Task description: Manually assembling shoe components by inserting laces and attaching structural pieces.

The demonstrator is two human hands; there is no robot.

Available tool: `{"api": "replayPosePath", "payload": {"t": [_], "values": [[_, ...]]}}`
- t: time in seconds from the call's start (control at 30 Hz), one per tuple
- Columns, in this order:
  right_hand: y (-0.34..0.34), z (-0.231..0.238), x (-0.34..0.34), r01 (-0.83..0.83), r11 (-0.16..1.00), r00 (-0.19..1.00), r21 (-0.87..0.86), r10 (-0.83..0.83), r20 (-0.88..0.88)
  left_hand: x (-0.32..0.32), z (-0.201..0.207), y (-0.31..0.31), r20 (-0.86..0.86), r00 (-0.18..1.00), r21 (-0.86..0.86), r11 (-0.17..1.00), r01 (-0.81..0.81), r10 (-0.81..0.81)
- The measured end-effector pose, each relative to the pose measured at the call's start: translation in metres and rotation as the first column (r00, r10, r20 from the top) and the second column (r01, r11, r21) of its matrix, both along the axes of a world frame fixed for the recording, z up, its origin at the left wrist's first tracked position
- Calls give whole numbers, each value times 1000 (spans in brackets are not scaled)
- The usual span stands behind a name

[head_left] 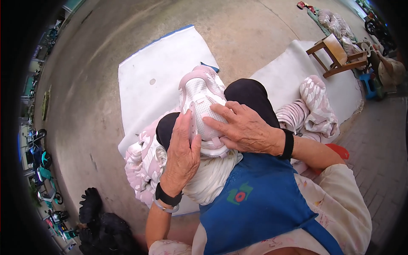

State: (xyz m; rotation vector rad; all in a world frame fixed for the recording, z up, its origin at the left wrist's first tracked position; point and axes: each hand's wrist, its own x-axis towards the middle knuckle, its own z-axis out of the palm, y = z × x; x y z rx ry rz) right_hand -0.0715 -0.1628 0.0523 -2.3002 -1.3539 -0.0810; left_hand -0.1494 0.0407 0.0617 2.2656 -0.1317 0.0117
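A pale pink and white sneaker (199, 95) rests on my lap, toe pointing away from me. My left hand (182, 153) presses flat against its left side, fingers together. My right hand (243, 128) lies over its right side and tongue, fingers spread across the mesh upper. Both wrists wear black bands. My knees in black trousers (250, 95) show behind the shoe. A bundle of white cloth (212, 176) sits under the shoe on my blue apron (259, 199).
Pink patterned fabric (144, 163) is heaped at my left and more of it (314, 106) at my right, on white sheets (157, 76) spread over the concrete ground. A small wooden stool (335, 53) stands at the back right. Black ruffled items (100, 221) lie at lower left.
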Motion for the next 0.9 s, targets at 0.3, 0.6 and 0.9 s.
{"api": "replayPosePath", "payload": {"t": [0.3, 0.6, 0.9], "values": [[-14, -16, 17, -77, 991, 991, 106, 88, -99, -13, -21, -11, -50, 988, -53, 987, -152, 150], [-2, -19, 16, -99, 983, 991, 153, 112, -77, -22, -28, -13, 0, 964, -89, 960, -264, 265], [-6, -17, 16, -142, 971, 986, 191, 155, -56, -7, -3, -7, 129, 990, 390, 921, 2, -57]]}}
